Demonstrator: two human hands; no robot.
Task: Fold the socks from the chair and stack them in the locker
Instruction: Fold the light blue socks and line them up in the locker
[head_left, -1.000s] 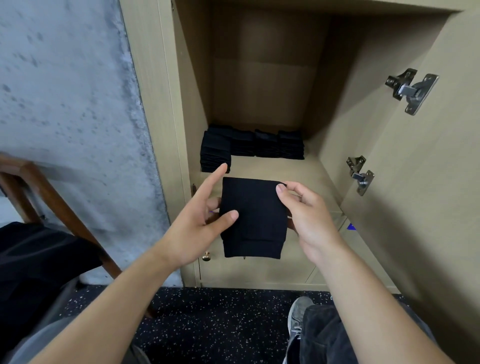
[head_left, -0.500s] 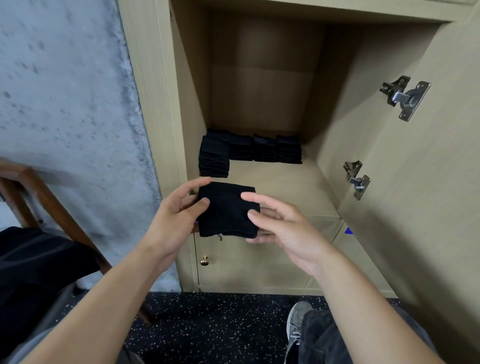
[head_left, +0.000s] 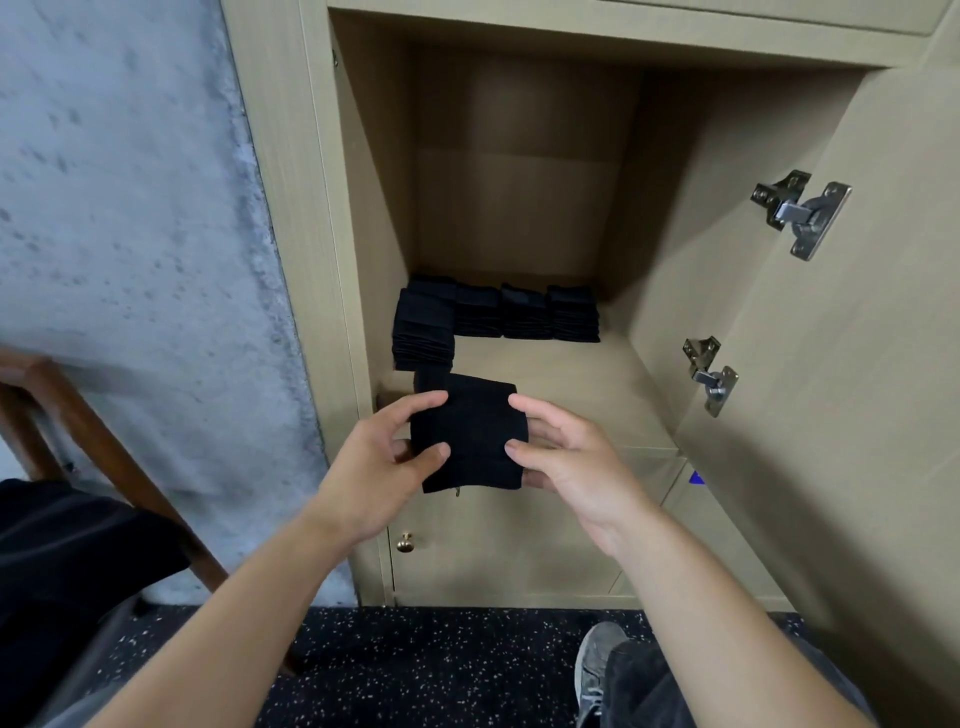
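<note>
Folded black sock (head_left: 470, 434) pinched between left hand (head_left: 382, 470) and right hand (head_left: 574, 467), gripped at opposite side edges. Stacks of folded socks (head_left: 496, 314) directly ahead, beyond both hands, nearest stack (head_left: 423, 332) closer to left.

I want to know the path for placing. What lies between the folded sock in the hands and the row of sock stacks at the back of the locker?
In the head view, bare shelf separates the folded sock from the back stacks; the front-left stack almost meets it.
</note>
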